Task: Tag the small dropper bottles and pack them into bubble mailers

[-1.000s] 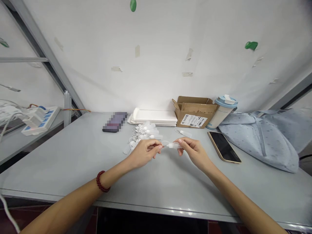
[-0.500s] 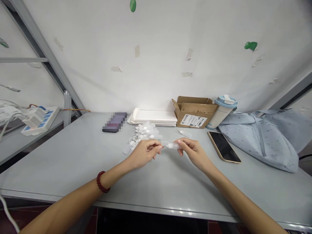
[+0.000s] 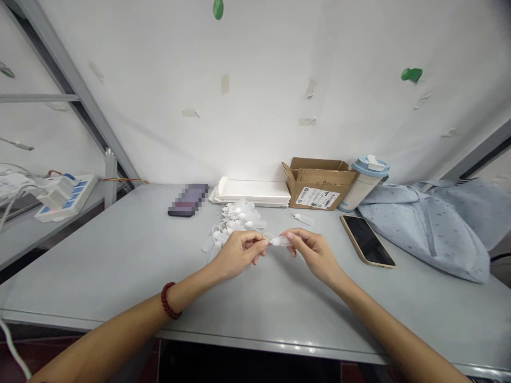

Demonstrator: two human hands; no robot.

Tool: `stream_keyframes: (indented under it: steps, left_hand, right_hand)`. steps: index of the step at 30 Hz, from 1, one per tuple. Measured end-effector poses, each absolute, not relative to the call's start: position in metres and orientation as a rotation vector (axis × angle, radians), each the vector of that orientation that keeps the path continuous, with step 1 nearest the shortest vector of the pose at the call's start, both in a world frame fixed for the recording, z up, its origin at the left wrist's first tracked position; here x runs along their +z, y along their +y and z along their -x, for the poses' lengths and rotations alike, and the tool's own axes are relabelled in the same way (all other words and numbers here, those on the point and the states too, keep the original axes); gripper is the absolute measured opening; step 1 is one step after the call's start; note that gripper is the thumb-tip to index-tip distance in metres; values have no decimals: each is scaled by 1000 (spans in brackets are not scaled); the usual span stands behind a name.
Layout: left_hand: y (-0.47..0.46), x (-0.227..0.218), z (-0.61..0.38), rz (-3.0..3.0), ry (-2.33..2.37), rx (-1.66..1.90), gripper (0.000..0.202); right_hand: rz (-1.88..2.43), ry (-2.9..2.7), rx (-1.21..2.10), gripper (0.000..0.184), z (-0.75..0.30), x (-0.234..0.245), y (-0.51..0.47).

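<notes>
A small translucent squeeze bottle (image 3: 280, 241) with a needle-like tip lies level between my hands, above the table. My right hand (image 3: 313, 252) is closed round the body of the bottle, thumb and fingers pinching it. My left hand (image 3: 242, 252) pinches at the tip end; the fingers hide the tip and whatever cap may be on it. A thin loop of strap shows above the neck. Behind my left hand lies a pile of similar bottles (image 3: 239, 213), and one more bottle (image 3: 302, 218) rests apart beyond my right hand.
White flat packets (image 3: 255, 192) are stacked by the wall beside an open cardboard box (image 3: 319, 186) and a blue-lidded cup (image 3: 364, 183). A phone (image 3: 368, 242) and a pale blue cloth bag (image 3: 427, 229) lie right; a dark phone-like object (image 3: 187, 199) and a power strip (image 3: 67, 197) lie left.
My left fingers have moved slightly right, up against the bottle's neck, covering the thin metal tip that showed before. My right hand still holds the bottle.
</notes>
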State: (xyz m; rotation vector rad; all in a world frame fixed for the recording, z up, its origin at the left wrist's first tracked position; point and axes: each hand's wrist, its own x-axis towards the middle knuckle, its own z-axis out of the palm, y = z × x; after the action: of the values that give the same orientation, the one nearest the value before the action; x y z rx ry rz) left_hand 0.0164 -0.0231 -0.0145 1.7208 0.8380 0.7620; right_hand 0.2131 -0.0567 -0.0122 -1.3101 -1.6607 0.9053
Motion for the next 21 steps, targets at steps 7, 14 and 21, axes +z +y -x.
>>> stream_keyframes:
  steps: [7,14,21]
  left_hand:
    - [-22,-13,-15,-1679,822,854,24]
    - [-22,-12,-16,-1678,835,844,24]
    - [-22,-13,-16,-1663,831,854,25]
  right_hand:
    - [1307,-1595,867,37,-214,-10,-57]
    - [1298,-1589,884,37,-216,-12,-57]
    - [1323,-1601,861,40,-215,-8,-57]
